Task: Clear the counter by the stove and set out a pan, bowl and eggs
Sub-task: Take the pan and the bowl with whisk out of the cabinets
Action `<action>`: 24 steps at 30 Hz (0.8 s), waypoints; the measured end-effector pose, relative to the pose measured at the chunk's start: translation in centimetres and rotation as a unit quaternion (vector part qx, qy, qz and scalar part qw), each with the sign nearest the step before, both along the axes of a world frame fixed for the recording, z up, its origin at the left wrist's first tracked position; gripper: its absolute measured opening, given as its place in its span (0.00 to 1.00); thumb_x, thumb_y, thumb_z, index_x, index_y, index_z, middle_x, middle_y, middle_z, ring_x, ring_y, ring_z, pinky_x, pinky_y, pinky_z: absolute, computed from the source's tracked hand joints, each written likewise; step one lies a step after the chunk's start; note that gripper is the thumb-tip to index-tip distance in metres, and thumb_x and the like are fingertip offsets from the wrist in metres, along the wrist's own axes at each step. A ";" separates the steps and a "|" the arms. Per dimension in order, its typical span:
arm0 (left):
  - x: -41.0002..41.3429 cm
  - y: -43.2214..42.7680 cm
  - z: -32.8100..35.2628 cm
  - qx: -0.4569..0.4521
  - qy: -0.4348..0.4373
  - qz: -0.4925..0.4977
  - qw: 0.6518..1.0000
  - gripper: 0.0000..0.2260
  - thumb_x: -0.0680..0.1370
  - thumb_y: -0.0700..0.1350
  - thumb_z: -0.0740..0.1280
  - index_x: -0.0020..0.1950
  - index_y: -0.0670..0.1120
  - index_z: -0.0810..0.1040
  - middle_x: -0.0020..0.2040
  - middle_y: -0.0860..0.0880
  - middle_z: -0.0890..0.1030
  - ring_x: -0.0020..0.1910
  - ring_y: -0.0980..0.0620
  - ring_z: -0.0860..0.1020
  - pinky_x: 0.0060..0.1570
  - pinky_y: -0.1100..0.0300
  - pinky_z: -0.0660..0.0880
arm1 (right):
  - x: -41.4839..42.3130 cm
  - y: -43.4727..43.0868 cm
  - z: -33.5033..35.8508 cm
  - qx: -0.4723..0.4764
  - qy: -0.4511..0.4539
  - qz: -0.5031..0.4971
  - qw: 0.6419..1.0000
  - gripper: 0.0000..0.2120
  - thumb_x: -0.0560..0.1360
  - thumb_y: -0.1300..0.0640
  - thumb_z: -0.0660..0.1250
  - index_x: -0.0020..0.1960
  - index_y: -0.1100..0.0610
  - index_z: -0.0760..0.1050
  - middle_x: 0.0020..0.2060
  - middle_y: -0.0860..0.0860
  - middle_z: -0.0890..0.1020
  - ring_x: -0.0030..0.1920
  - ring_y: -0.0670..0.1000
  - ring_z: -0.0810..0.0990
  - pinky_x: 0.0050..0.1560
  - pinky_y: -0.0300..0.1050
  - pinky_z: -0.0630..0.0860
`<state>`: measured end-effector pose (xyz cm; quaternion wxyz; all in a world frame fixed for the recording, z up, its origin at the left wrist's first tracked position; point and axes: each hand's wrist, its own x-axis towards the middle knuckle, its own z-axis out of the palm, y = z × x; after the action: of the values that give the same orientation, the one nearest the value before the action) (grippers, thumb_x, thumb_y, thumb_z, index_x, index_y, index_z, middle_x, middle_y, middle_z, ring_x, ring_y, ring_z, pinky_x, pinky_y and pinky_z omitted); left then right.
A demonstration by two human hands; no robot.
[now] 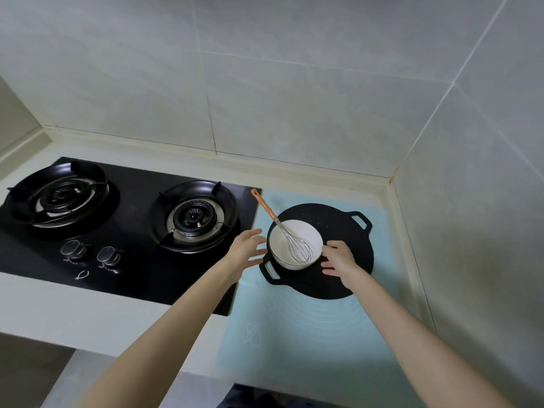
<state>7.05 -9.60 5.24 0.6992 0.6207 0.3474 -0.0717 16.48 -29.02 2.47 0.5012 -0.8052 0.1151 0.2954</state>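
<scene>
A flat black pan (347,231) with two loop handles lies on a pale blue mat to the right of the stove. On the pan's left part stands a white bowl (300,235) holding a wire whisk (290,235) with an orange handle that leans out toward the stove. My left hand (245,250) is spread with straight fingers just left of the bowl, a small gap between them. My right hand (338,259) has its fingers against the bowl's right side, loosely spread. No eggs are in view.
The pale blue mat (309,328) covers the counter up to the right wall. A black two-burner gas stove (123,228) with two knobs fills the counter on the left. Tiled walls close off the back and right sides.
</scene>
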 end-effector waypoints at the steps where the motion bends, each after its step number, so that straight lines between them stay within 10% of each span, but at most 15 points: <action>1: -0.3 0.0 0.6 0.009 -0.012 0.004 1.000 0.17 0.80 0.41 0.61 0.70 0.47 0.69 0.65 0.46 0.75 0.59 0.46 0.76 0.55 0.54 0.74 | -0.2 -0.2 0.7 0.002 -0.013 0.005 1.000 0.22 0.80 0.59 0.60 0.73 0.57 0.62 0.62 0.57 0.74 0.53 0.55 0.78 0.52 0.50 0.79; 24: -22.8 7.0 10.4 0.044 -0.145 0.157 0.976 0.13 0.78 0.43 0.66 0.62 0.50 0.77 0.58 0.50 0.81 0.56 0.50 0.80 0.57 0.54 0.77 | -17.1 11.7 11.2 0.133 -0.102 0.272 0.948 0.12 0.79 0.57 0.62 0.62 0.52 0.74 0.54 0.51 0.82 0.47 0.51 0.81 0.48 0.43 0.78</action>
<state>-15.75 -2.58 15.63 0.7166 0.5924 0.3381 0.1456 -0.62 -17.36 13.71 0.5132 -0.7580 -0.2007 0.3491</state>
